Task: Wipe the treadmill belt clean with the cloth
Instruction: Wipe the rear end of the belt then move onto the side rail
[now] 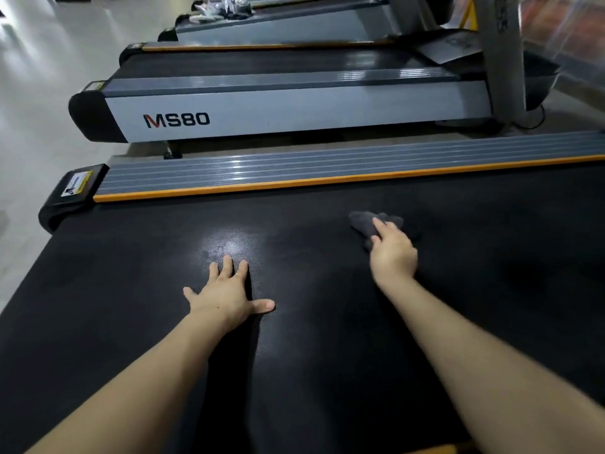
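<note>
Cloth [366, 224] under right hand [393, 253] fingers [379, 228].

Left hand [229, 298] flat, fingers [228, 265] spread; right hand [393, 253] curled, gripping.

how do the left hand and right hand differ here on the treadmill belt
The left hand lies flat with its fingers spread, bare on the belt; the right hand presses on the dark cloth. The left hand sits nearer the person, the right hand reaches farther toward the orange-edged side rail. The left hand looks sharp, the right hand blurred. Both are palm down on the belt.
</note>
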Tool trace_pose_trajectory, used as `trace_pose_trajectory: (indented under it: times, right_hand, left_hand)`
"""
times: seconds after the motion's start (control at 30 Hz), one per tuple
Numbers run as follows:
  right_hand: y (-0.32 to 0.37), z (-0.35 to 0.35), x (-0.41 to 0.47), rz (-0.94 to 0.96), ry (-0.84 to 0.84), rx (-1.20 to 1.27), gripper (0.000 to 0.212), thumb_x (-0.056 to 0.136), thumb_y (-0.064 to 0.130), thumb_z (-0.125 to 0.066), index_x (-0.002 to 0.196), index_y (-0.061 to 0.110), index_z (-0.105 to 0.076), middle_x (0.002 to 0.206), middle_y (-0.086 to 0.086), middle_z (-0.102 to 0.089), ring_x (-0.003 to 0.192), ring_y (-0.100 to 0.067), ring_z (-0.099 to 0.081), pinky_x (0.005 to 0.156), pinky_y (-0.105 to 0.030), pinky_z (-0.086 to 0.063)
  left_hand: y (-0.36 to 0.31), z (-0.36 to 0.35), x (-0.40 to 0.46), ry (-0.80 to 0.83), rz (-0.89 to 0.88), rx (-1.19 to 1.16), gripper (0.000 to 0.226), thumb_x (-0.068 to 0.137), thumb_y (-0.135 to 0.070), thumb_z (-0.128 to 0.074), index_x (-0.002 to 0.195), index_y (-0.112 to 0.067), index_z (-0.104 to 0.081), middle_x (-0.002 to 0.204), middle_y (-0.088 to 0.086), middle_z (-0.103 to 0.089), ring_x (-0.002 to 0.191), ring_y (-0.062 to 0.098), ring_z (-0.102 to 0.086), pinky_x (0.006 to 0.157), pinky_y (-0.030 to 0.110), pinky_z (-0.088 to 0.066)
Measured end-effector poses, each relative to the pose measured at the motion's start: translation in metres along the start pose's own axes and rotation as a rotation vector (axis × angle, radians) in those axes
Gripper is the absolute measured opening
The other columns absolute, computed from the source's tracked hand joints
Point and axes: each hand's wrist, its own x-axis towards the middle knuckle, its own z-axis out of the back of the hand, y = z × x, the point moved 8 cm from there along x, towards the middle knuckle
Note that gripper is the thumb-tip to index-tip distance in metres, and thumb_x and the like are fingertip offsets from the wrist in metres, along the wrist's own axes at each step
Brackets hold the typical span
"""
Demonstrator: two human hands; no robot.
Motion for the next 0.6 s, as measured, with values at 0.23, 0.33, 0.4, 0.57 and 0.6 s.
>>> trace_pose_trajectory:
  times: [0.23, 0.33, 0.4, 0.57, 0.6]
  right_hand:
    - [0.149, -0.055, -0.1, 0.501, 0.163, 0.186, 0.043, 0.086, 0.015, -0.067, 0.127, 0.026, -0.062, 0.127, 0.0, -0.062, 0.116, -0.028, -0.056, 0.101, -0.036, -0.044]
    - [0.109, -0.037, -0.08, 0.615, 0.235, 0.2, 0.041, 0.089, 0.015, -0.064, 0.129, 0.024, -0.064, 0.134, -0.003, -0.061, 0.124, -0.023, -0.056, 0.11, -0.024, -0.031]
    - [0.04, -0.01, -0.039, 0.466, 0.113, 0.158, 0.041, 0.09, 0.015, -0.063, 0.129, 0.025, -0.064, 0.136, -0.001, -0.061, 0.126, -0.022, -0.056, 0.11, -0.024, -0.031]
    - [-0.06, 0.033, -0.009, -0.001, -0.001, 0.025, 0.042, 0.096, 0.018, -0.055, 0.137, 0.025, -0.056, 0.142, -0.002, -0.053, 0.129, -0.024, -0.048, 0.1, -0.037, -0.04]
    - [-0.045, 0.031, -0.017, -0.017, -0.034, -0.006, 0.041, 0.094, 0.016, -0.056, 0.135, 0.023, -0.057, 0.136, -0.006, -0.057, 0.122, -0.029, -0.052, 0.094, -0.039, -0.043]
  left_hand:
    - [0.004, -0.002, 0.0, -0.015, 0.027, -0.026, 0.117, 0.072, -0.084, -0.063, 0.161, -0.039, -0.003, 0.17, -0.008, 0.015, 0.156, 0.018, 0.017, 0.116, 0.075, -0.007]
    - [0.005, -0.006, -0.001, -0.021, 0.009, -0.011, 0.115, 0.073, -0.086, -0.059, 0.161, -0.04, -0.002, 0.17, -0.009, 0.016, 0.155, 0.018, 0.018, 0.116, 0.075, -0.007]
    - [0.003, -0.005, -0.002, -0.015, 0.008, -0.002, 0.114, 0.074, -0.086, -0.058, 0.161, -0.039, -0.001, 0.169, -0.008, 0.016, 0.155, 0.018, 0.018, 0.116, 0.074, -0.007]
    - [0.0, -0.003, -0.005, -0.018, 0.02, -0.006, 0.111, 0.077, -0.082, -0.06, 0.161, -0.038, -0.002, 0.17, -0.007, 0.015, 0.156, 0.021, 0.017, 0.116, 0.074, -0.009]
    - [-0.001, -0.003, -0.008, -0.027, 0.023, -0.004, 0.108, 0.078, -0.081, -0.059, 0.161, -0.038, -0.005, 0.17, -0.006, 0.012, 0.156, 0.022, 0.014, 0.116, 0.073, -0.012]
